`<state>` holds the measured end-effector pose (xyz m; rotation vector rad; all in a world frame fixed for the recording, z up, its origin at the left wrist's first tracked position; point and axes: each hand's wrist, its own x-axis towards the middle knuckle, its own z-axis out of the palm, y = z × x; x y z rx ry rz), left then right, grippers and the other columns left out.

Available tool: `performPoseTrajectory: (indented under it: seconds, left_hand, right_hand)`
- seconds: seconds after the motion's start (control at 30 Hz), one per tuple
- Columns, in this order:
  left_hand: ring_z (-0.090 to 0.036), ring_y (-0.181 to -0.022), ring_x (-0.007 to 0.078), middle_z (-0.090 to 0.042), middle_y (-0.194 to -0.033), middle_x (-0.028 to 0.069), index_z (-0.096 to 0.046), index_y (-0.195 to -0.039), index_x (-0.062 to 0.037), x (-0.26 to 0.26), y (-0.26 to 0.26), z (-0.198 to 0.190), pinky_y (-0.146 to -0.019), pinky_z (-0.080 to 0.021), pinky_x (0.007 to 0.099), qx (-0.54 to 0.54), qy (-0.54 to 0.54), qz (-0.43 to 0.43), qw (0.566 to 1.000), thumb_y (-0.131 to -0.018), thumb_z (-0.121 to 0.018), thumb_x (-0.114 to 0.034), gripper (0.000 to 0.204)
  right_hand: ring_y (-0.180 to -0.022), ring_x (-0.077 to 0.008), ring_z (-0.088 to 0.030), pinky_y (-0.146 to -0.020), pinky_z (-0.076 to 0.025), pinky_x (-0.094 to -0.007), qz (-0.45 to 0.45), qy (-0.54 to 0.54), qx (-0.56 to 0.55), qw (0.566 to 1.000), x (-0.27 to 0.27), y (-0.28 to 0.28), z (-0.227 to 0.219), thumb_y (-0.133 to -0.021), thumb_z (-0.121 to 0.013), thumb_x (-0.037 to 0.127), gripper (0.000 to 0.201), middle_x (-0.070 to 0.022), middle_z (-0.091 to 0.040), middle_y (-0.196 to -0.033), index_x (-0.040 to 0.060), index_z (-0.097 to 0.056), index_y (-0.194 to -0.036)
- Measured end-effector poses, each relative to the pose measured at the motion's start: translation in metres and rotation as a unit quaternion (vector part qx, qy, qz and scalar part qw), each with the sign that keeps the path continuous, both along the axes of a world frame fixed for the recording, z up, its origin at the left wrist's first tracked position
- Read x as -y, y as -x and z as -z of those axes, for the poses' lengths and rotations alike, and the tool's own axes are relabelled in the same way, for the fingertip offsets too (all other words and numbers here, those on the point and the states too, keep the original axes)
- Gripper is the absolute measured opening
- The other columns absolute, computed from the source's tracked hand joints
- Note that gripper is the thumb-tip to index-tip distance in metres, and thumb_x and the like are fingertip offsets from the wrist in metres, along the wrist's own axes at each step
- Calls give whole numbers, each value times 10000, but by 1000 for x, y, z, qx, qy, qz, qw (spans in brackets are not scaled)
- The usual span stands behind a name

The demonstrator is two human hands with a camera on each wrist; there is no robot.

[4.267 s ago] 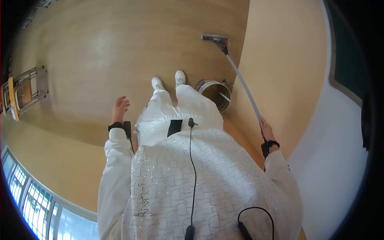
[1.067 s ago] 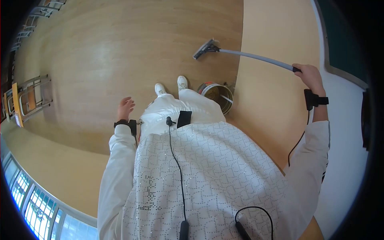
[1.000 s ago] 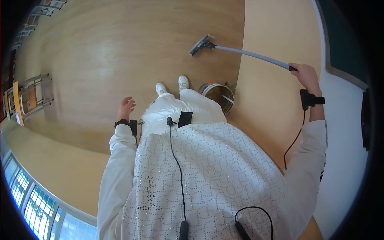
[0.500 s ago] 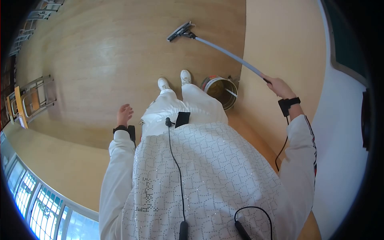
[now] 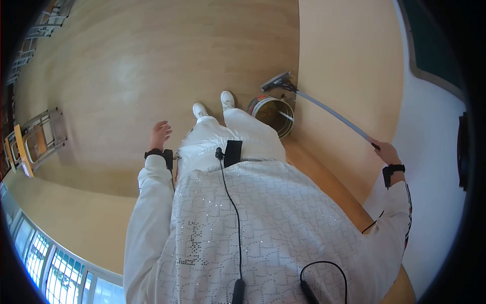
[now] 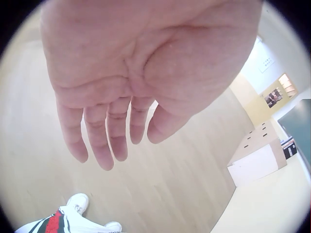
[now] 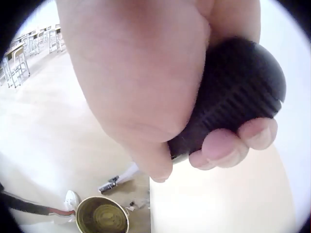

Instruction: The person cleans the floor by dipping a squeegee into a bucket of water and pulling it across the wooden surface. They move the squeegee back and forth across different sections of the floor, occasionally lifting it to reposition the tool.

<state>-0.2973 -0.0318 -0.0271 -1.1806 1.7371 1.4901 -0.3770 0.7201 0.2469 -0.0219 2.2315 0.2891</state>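
My right hand (image 5: 389, 153) grips the black ribbed handle end (image 7: 238, 82) of a mop with a grey pole (image 5: 334, 114). The flat mop head (image 5: 277, 82) lies near the wall, just beyond the bucket (image 5: 273, 115), and in the right wrist view the mop head (image 7: 109, 184) shows above the round bucket (image 7: 103, 213). A light-coloured stick leans inside the bucket. My left hand (image 5: 161, 134) hangs beside the left thigh, holding nothing; in the left wrist view the fingers of the left hand (image 6: 146, 73) hang loose, palm in sight.
White shoes (image 5: 228, 100) stand left of the bucket. A desk or chair with a metal frame (image 5: 38, 142) is at the left, with more furniture (image 5: 48, 23) at the upper left. A green board (image 5: 435, 50) is on the right wall. A cardboard box (image 6: 257, 155) stands along the wall.
The mop head has swept left, then swung back right to the wall beside the bucket. My right hand has moved out to the right and nearer my body. My left hand has hardly moved.
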Motion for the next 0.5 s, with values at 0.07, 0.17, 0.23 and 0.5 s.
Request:
performPoseTrajectory:
  seconds: [0.07, 0.17, 0.23, 0.5]
  left_hand:
    - [-561, -918, 172, -572, -1009, 60, -500, -1137, -118, -4, 3, 7, -761, -431, 318, -7, -8, 5, 1000, -842, -513, -225, 314]
    - [-583, -847, 153, -594, -972, 58, -521, -1117, -106, -8, -4, 19, -692, -441, 291, -24, -3, 5, 1000, -834, -520, -208, 300]
    - [-582, -847, 152, -593, -966, 58, -521, -1116, -103, -15, -15, 33, -683, -441, 288, -26, 14, -3, 1000, -833, -519, -205, 301]
    - [-580, -853, 158, -584, -972, 58, -511, -1120, -98, -22, -47, 35, -698, -441, 304, -6, 28, -5, 1000, -830, -519, -205, 310]
  right_hand:
    - [-810, -322, -586, -734, -472, -386, 22, -41, 0, 999, 20, 12, -15, -738, -586, 84, 499, -136, -620, -882, 286, -506, -1187]
    - [-875, -298, -585, -770, -458, -361, 56, 48, -70, 995, 17, 17, -30, -690, -627, 73, 380, -118, -628, -947, 137, -601, -1064]
    - [-894, -299, -580, -779, -452, -356, 75, 57, -74, 993, 14, 20, -27, -687, -632, 78, 378, -117, -627, -953, 123, -600, -1060]
    - [-464, -124, -448, -411, -377, -270, 205, 14, -116, 972, 17, 44, -40, -731, -607, 102, 343, -53, -536, -616, 96, -600, -1074]
